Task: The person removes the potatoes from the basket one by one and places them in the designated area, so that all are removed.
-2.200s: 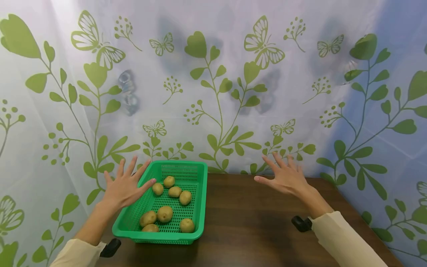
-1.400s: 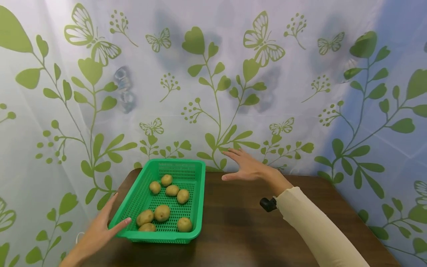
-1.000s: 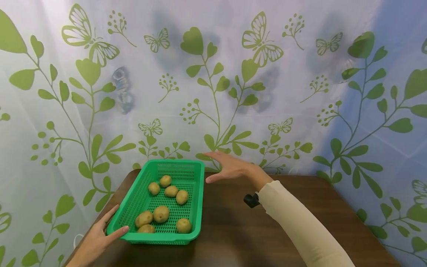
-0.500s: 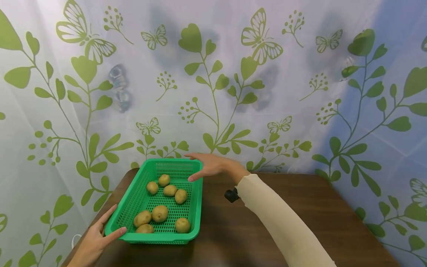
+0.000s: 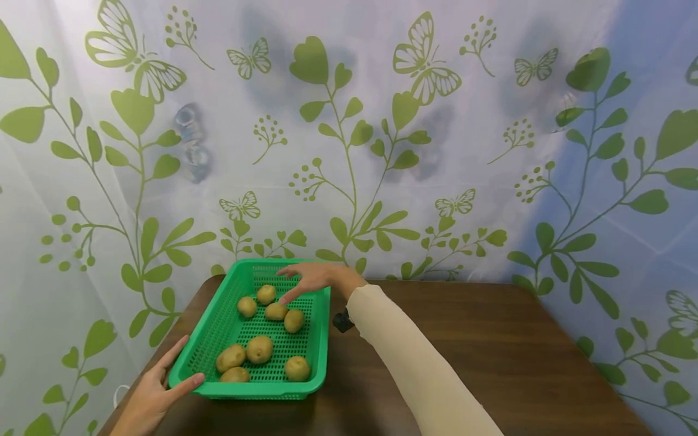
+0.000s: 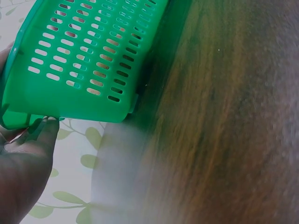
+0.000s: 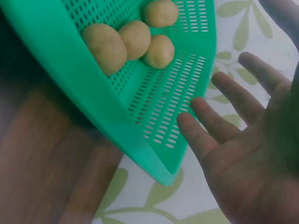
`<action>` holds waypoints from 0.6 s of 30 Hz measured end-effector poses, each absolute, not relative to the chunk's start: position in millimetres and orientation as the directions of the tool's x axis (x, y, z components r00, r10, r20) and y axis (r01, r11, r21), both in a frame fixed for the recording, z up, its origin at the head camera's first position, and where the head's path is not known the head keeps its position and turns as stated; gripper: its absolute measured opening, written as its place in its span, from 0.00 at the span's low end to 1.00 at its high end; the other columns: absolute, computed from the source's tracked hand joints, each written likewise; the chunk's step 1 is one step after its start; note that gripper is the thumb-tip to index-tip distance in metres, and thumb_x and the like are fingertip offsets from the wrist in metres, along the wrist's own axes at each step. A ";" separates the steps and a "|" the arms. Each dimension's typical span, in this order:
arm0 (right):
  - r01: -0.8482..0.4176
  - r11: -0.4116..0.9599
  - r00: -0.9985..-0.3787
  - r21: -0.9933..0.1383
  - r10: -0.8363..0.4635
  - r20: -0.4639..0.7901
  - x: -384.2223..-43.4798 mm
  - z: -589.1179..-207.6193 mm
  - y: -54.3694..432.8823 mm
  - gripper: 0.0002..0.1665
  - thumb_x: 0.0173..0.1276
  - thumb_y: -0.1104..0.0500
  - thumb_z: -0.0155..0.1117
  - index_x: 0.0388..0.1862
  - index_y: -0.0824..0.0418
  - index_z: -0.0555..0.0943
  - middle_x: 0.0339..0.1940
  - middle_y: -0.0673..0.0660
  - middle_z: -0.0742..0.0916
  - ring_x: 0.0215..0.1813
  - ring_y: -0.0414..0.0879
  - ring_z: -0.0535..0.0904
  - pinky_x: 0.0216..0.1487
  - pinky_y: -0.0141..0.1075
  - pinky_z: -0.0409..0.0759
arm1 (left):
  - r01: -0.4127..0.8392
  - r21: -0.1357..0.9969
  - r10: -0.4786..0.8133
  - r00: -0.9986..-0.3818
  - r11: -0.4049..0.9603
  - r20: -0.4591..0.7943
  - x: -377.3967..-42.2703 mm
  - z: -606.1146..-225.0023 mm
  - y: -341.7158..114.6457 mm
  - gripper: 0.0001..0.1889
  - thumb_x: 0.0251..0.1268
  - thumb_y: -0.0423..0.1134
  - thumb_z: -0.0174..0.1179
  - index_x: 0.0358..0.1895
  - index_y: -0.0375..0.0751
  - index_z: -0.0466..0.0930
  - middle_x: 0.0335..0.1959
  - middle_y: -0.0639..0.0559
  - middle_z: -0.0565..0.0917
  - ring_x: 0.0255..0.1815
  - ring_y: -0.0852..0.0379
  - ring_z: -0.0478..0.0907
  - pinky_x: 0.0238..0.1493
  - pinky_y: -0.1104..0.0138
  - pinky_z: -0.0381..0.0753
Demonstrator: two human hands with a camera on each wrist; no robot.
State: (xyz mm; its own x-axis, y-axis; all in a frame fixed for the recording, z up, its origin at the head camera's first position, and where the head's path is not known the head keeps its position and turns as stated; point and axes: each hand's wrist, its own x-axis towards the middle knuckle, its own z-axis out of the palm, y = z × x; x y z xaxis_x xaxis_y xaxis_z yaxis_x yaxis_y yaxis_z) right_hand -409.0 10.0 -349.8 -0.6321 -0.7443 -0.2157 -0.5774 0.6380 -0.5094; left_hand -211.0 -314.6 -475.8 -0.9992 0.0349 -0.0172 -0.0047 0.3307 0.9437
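A green perforated plastic basket (image 5: 325,345) stands on the left part of the table, holding several potatoes (image 5: 259,349). My left hand (image 5: 155,390) grips its near left corner, thumb over the rim and fingers along the outside; the left wrist view shows the hand (image 6: 28,161) at the rim of the basket (image 6: 60,95). My right hand (image 5: 312,277) hovers over the far end of the basket, fingers spread, thumb just above a potato (image 5: 276,311). In the right wrist view this hand (image 7: 247,144) has extended fingers and holds nothing.
The dark brown wooden table (image 5: 463,351) extends to the right of the basket. Behind it hangs a white curtain (image 5: 382,151) printed with green leaves and butterflies. A white cable (image 5: 119,395) shows at the table's left edge.
My right hand has travelled left from over the table to above the basket. My left hand has come down and taken hold of the basket's near left corner. The potatoes lie as before.
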 end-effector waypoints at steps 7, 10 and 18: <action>-0.538 0.670 -0.644 -0.511 -0.718 -0.264 -414.5 -366.5 -3.4 0.47 0.70 0.38 0.69 0.82 0.49 0.66 0.77 0.56 0.72 0.78 0.56 0.63 0.71 0.47 0.70 | 0.018 0.945 0.032 -0.999 0.328 0.008 -211.1 -476.8 -313.2 0.44 0.79 0.39 0.60 0.85 0.36 0.41 0.64 0.29 0.75 0.48 0.65 0.82 0.46 0.66 0.85; -0.519 0.669 -0.643 -0.533 -0.716 -0.272 -416.7 -376.0 -6.4 0.45 0.71 0.39 0.69 0.82 0.51 0.67 0.77 0.57 0.73 0.78 0.56 0.63 0.72 0.46 0.69 | 0.035 0.947 0.032 -0.999 0.319 0.026 -210.3 -477.0 -311.8 0.44 0.79 0.39 0.60 0.85 0.35 0.41 0.67 0.25 0.71 0.50 0.68 0.80 0.46 0.67 0.85; -0.462 0.668 -0.617 -0.584 -0.715 -0.329 -419.2 -393.6 -9.1 0.45 0.71 0.43 0.72 0.81 0.54 0.67 0.76 0.55 0.73 0.77 0.54 0.65 0.70 0.46 0.72 | 0.043 0.947 0.027 -0.999 0.318 0.036 -208.6 -478.1 -310.5 0.43 0.80 0.39 0.60 0.85 0.35 0.41 0.72 0.22 0.64 0.51 0.72 0.78 0.47 0.68 0.84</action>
